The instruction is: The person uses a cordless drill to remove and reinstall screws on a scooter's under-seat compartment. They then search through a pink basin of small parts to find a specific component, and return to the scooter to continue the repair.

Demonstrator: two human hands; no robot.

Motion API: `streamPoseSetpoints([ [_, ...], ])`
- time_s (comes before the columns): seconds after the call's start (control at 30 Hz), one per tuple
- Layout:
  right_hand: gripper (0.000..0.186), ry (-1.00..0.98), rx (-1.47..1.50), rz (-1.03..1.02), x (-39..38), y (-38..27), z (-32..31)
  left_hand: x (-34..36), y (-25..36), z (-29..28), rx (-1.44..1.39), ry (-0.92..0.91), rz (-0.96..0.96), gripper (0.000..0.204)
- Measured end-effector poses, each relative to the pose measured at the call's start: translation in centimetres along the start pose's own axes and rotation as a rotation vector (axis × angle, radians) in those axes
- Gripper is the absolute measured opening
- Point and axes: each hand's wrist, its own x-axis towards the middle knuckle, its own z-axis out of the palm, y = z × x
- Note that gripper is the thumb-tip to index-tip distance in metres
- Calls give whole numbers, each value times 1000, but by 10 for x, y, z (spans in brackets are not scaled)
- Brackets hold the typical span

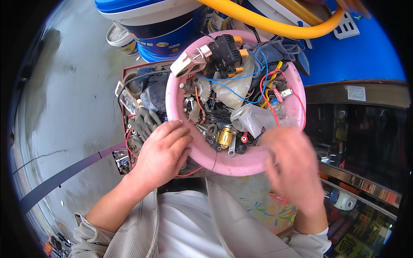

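Observation:
A pink basin (234,169) heaped with hardware and wires sits in front of me. My left hand (162,152) grips its left front rim, fingers close together and curled over the edge. My right hand (294,165) is smeared by motion at the right front rim, and its fingers cannot be made out. Inside the basin lie a brass fitting (226,137), a small wrench (232,147), a crumpled clear plastic bag (253,120) and a toothed metal gear (202,89). Near the back are a black block with yellow connectors (223,53) and a pale pink clamp (188,63).
Under the basin is a red-edged box (124,92) with gloves (146,122) and loose parts. Behind stand a large blue-and-white bucket (159,32) and a small tub (121,39). A yellow hose (275,26) arcs over the back. At right is a glass-fronted cabinet (365,133).

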Motion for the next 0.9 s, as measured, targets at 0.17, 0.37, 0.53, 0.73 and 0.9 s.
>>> streamPoseSetpoints([
  [0.17,15,-282,-21,-252,33,-3,100,-6,10,6,-45,23,-37,37],
  [0.37,25,-399,-266,-364,27,15,135,-10,0,8,-119,19,-76,35],
  [0.53,35,-533,-345,-388,10,27,109,-14,-3,11,-138,31,-56,36],
  [0.73,42,-579,-415,-308,-12,35,85,-15,-4,11,-160,39,-48,39],
  [0.9,41,-519,-451,-292,-17,34,82,-14,-7,9,-159,29,-39,40],
])
